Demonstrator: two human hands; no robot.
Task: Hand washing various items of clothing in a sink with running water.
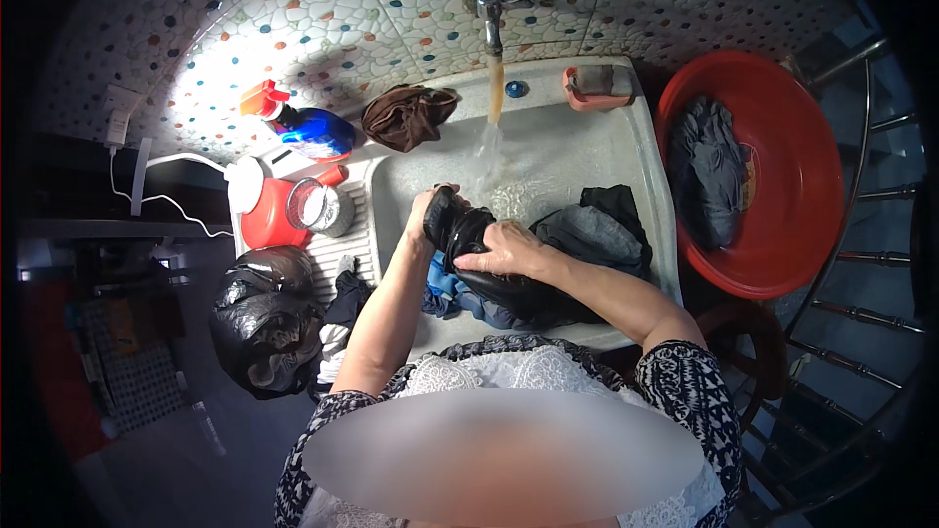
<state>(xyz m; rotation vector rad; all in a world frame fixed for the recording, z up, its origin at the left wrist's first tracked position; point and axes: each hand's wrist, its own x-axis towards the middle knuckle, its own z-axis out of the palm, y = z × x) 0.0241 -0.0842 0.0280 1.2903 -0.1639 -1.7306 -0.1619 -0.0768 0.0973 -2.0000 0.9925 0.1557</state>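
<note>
Over the sink [396, 171], my left hand [426, 213] is closed on one end of a wet, shiny black cloth [460, 227]. My right hand [507, 252] grips the same cloth just beside it, thumb toward my left hand. The cloth is bunched between the two, and its dark length trails below my right forearm; what garment it is cannot be made out. A blue cloth [445, 286] lies under it. To the right of my right hand is a heap of dark grey clothing [592, 235]. Water runs from the tap [492, 15] into the sink.
A red basin [802, 186] holding a grey garment [706, 171] stands right of the sink, by a metal railing. Left are a spray bottle [318, 132], a red jug [269, 220], a glass jar [328, 210] and a black plastic bag [259, 318]. A brown cloth [406, 117] drapes the rim.
</note>
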